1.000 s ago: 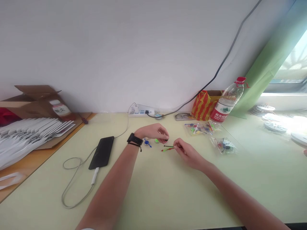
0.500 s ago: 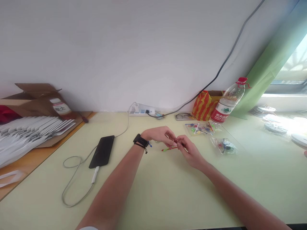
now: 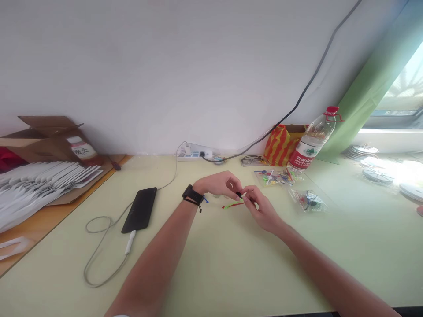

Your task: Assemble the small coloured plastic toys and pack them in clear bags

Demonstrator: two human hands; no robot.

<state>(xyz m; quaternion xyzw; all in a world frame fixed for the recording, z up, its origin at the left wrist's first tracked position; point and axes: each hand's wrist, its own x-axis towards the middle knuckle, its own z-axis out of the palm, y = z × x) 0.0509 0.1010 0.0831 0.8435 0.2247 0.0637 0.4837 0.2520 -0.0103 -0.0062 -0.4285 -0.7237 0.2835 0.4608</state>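
My left hand reaches in over the table, its thumb and index finger pinched on a small round black part. Fingertips of my right hand are closed close beside that part; what they grip is too small to make out. Just below the fingers is a thin red and green arrow-shaped pointer, its right end by my right thumb. Whether it is held or lying on the table I cannot tell. A blue arrow-tipped piece shows beside the black watch on my left wrist.
Left of my arm lies a black phone with a cable. Behind are a power strip, bags of small coloured parts, another clear packet and a large water bottle. White discs are stacked right; a cardboard box stands left.
The black part now shows between my left fingertips, where something reddish showed before. Both hands stay in nearly the same place; the fingers have shifted slightly.
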